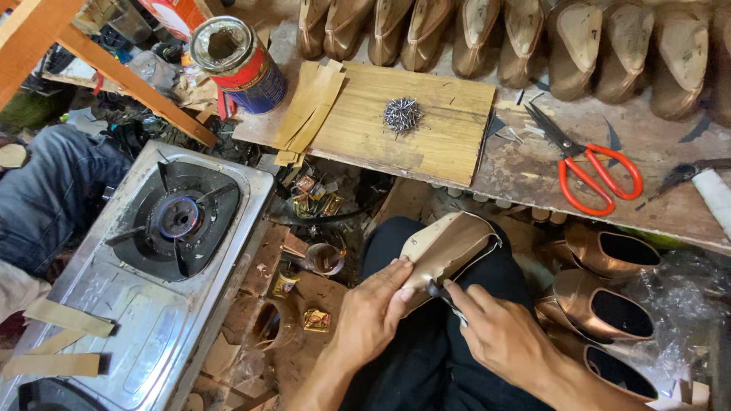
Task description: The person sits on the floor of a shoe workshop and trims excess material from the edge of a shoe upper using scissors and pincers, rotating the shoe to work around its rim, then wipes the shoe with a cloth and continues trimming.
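L hand (pixel 373 308) grips the shoe upper on its last (pixel 445 247), resting on the lap: thumb + fingers curled and pressed onto the near edge of the tan, matte sole side; bronze leather folded over the rim w/ a thin pale edge. R hand (pixel 502 335) fingers bunched tight, pinching a small dark metal tool (pixel 444 295) whose tip touches the sole edge just beside the L thumb; can't tell the exact tool type. Beyond the fingertips: light wood board (pixel 442 129), smooth grain, w/ a spiky heap of small grey nails (pixel 401 114) and a fan of flat tan strips (pixel 308 114) on its L end. Further out, row of lasted bronze shoes (pixel 533 42), soles up. R of the board, on the rough stained bench: scissors (pixel 586 164), dark blades, orange loop handles. Just R of the R hand: three finished glossy bronze shoes (pixel 601 293), dark openings. L of the L hand: steel gas stove (pixel 152 266), dull + scratched, round burner, tan strips lying on it. Open metal can (pixel 236 61) far L of the board.
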